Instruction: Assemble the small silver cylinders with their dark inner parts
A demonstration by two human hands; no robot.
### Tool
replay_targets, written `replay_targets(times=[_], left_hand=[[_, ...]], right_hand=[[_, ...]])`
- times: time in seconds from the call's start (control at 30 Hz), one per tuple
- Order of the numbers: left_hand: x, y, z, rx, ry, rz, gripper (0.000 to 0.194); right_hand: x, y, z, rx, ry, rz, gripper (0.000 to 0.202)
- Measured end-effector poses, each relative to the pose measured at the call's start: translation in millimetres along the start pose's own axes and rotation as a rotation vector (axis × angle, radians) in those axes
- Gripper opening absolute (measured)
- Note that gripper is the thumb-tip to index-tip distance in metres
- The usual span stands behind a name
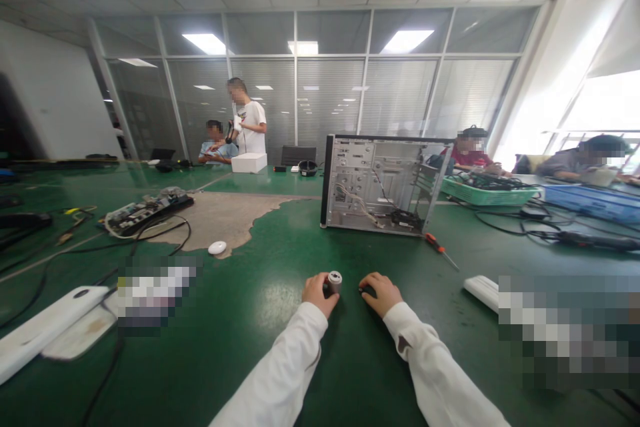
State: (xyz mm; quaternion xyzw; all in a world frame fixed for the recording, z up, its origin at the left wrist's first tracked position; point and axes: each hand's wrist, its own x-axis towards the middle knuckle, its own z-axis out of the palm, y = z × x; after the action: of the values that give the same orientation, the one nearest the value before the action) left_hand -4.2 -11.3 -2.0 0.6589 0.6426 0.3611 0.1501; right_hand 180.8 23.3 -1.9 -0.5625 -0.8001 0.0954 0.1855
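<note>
My left hand (319, 293) is wrapped round a small pale cylinder (335, 278) that stands upright, its white top marked with dark openings. What kind of thing it is I cannot make out. To the right of it, my right hand (383, 292) rests low over the green table (270, 353) with its fingers curled in towards the thumb. A tiny dark spot shows at those fingertips, too small to name. Beyond both hands stands an opened computer case (380, 183), its metal frame and some cables showing. A screwdriver (440, 250) with an orange-and-black handle lies by the case's right corner.
A round white disc (217, 248) lies left of my hands, near a circuit assembly (150, 210) with cables. White panels lie at left (55, 327) and right (483, 290). Green (490, 193) and blue (590, 200) baskets stand at right. Several people are across the table, near a white box (249, 162).
</note>
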Motion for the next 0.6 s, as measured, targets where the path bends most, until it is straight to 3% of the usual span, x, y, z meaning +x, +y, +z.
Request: replay_targets(times=[0.6], left_hand=[[1.6,-1.3,0.9,0.001,-0.012,-0.004,0.036]], right_hand=[[0.9,-0.3,0.4,-0.022,-0.024,0.008,0.018]])
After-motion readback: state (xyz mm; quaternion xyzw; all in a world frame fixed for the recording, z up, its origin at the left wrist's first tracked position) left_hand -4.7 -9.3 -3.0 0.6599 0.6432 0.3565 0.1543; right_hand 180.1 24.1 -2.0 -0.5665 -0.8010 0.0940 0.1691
